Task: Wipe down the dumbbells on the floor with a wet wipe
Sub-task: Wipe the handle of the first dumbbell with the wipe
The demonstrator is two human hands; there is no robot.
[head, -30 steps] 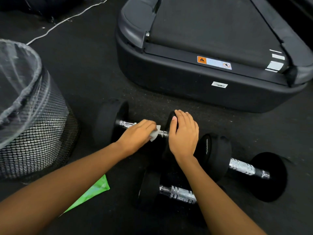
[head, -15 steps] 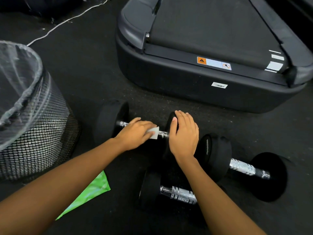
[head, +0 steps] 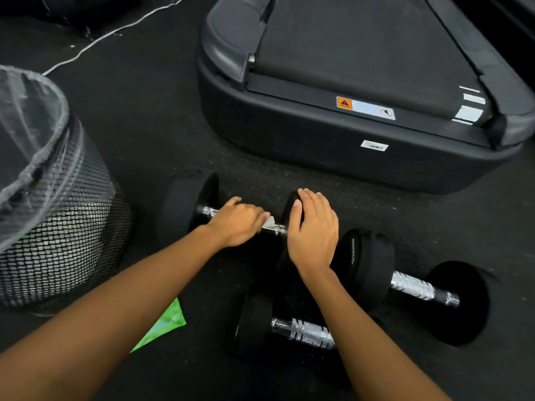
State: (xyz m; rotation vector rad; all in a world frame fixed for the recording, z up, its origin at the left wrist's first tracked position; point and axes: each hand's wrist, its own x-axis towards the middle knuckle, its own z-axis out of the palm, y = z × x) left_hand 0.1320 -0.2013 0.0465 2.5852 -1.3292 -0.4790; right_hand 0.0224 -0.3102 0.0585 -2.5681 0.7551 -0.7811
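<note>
Three black dumbbells with chrome handles lie on the dark floor. On the far dumbbell (head: 185,204) my left hand (head: 240,224) is closed around the handle with a white wet wipe (head: 269,220) pressed under the fingers. My right hand (head: 314,230) lies flat with fingers together on that dumbbell's right head, holding it still. A second dumbbell (head: 417,287) lies to the right. The third dumbbell (head: 304,331) lies nearest me, partly hidden by my right forearm.
A black mesh waste bin (head: 58,221) with a clear liner stands at the left. A green wipe packet (head: 165,325) lies under my left forearm. The rear end of a treadmill (head: 347,146) sits close behind the dumbbells. A white cable (head: 110,33) runs across the far floor.
My left hand has slid left along the far dumbbell's handle with the wipe, baring more chrome beside my right hand. The right hand has stayed on the head.
</note>
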